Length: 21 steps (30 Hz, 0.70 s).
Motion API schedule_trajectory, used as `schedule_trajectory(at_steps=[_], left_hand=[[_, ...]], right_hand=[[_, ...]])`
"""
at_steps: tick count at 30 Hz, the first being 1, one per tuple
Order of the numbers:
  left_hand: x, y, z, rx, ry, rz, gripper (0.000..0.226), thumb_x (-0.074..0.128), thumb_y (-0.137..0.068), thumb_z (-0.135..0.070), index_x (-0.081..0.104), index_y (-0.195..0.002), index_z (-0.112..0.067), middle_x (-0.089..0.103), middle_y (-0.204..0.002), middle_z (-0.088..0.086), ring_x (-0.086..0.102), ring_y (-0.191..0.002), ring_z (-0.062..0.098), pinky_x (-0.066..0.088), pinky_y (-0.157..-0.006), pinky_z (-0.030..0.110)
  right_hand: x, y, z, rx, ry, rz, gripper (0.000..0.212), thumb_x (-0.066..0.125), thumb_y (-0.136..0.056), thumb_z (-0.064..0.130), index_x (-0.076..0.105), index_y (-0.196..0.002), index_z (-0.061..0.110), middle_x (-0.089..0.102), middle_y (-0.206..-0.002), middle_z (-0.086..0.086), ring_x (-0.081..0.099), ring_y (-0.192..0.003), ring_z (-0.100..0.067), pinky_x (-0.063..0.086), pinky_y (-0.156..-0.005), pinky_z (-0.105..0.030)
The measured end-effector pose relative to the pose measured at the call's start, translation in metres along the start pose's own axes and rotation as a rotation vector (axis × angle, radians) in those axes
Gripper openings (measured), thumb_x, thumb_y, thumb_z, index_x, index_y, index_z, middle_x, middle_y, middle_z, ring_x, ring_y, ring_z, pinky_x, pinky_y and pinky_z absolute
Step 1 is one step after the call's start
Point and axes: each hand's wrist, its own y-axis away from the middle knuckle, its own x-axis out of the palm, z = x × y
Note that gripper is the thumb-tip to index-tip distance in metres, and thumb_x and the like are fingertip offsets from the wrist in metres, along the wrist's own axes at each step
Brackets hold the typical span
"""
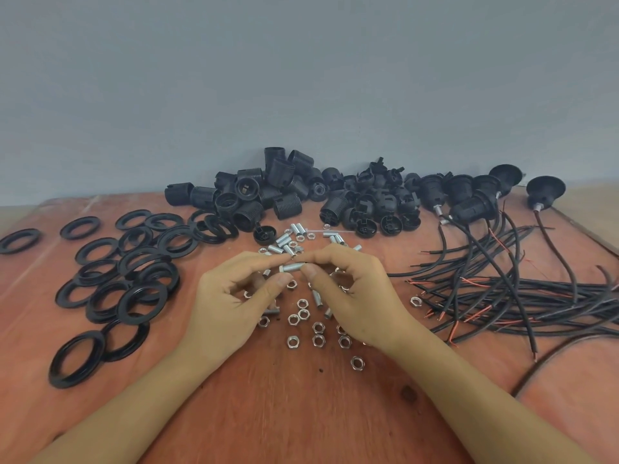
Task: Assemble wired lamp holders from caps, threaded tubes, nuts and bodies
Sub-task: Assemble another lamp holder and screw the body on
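Reddish-brown wooden board [301, 416] serves as the worktop and fills the lower half. Surface scuffed, grain visible. Dark knot [407, 393] on the board's near right part. Pale streaks [87, 205] by its far left corner, which is rounded. Plain grey-blue wall [301, 78] rises straight behind the board's far edge. Beige surface [591, 192] shows past the board's far right and far left edges. Light soft, even, shadows faint; wall darker toward upper corners.

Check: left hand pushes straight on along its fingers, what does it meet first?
The right hand, fingertips first: the left hand points straight at it, both pinching one threaded tube. Depth looks level, though one view can't confirm.
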Motion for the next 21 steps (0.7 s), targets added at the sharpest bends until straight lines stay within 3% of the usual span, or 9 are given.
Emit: schedule_trajectory(at_steps=[4,7,12,16,21], left_hand=[[0.0013,0.0009,-0.0025,-0.050,0.068,0.002,0.018,0.069,-0.088,-0.021,0.073,-0.105,-0.026,0.069,-0.087,0.001,0.058,-0.050,0.007,0.048,-0.054,0.012],[0.0008,0.0001,-0.0028,-0.107,0.118,0.015,0.017,0.064,-0.087,-0.017,0.073,-0.101,-0.022,0.070,-0.084,0.009,0.059,-0.047,0.005,0.046,-0.051,0.010],[0.0017,-0.0008,-0.0037,-0.168,0.154,0.035,0.015,0.064,-0.087,-0.018,0.074,-0.099,-0.018,0.071,-0.079,0.003,0.057,-0.045,0.005,0.044,-0.049,0.011],[0.0036,0.0000,-0.0033,-0.236,0.137,0.039,0.018,0.062,-0.090,-0.030,0.074,-0.089,-0.016,0.071,-0.072,0.003,0.057,-0.044,0.009,0.048,-0.044,0.028],[0.0023,0.0004,-0.0035,-0.209,0.120,0.051,0.017,0.060,-0.093,-0.022,0.074,-0.090,-0.013,0.067,-0.062,0.004,0.057,-0.045,0.005,0.042,-0.047,0.012]], right_hand=[[0.0014,0.0000,0.0034,0.019,-0.069,-0.003,0.017,0.062,-0.095,0.009,0.073,-0.104,0.019,0.069,-0.092,0.009,0.066,-0.078,-0.009,0.052,-0.067,-0.024],[0.0017,0.0001,0.0028,-0.047,-0.013,-0.002,0.019,0.063,-0.094,0.007,0.073,-0.107,0.016,0.069,-0.093,0.003,0.064,-0.076,-0.019,0.052,-0.067,-0.032],[-0.0016,-0.0018,0.0010,-0.118,0.042,0.000,0.021,0.063,-0.092,0.004,0.074,-0.108,0.015,0.069,-0.091,0.002,0.062,-0.084,-0.014,0.051,-0.072,-0.026],[-0.0019,-0.0013,0.0007,-0.127,0.061,0.015,0.019,0.062,-0.093,0.005,0.074,-0.108,0.009,0.068,-0.092,0.000,0.063,-0.087,-0.013,0.051,-0.075,-0.030],[0.0003,0.0006,-0.0001,-0.096,0.029,0.014,0.020,0.063,-0.093,0.007,0.074,-0.109,0.012,0.070,-0.093,0.001,0.064,-0.087,-0.015,0.052,-0.076,-0.031]])
